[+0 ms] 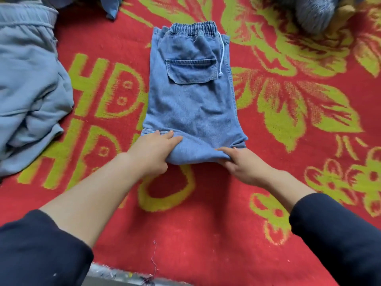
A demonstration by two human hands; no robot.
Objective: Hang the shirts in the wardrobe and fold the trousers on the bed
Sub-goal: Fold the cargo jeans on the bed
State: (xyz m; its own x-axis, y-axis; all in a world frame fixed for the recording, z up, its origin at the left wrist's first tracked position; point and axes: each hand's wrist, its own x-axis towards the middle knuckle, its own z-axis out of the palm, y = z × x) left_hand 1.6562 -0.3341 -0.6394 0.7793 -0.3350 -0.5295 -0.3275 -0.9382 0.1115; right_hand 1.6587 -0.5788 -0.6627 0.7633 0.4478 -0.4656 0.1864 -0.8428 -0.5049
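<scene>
Gripping the near fold of the denim trousers, left hand and right hand pinched it on the red blanket.

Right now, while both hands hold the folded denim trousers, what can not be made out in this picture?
Head view only:
Denim trousers: the lower layers are hidden under the top layer.
Left hand and right hand: the parts under the folded edge are covered by denim.
Light blue garment: cut off by the left edge; its kind is unclear.
Grey furry thing: blurred, cut off by the top edge.
</scene>
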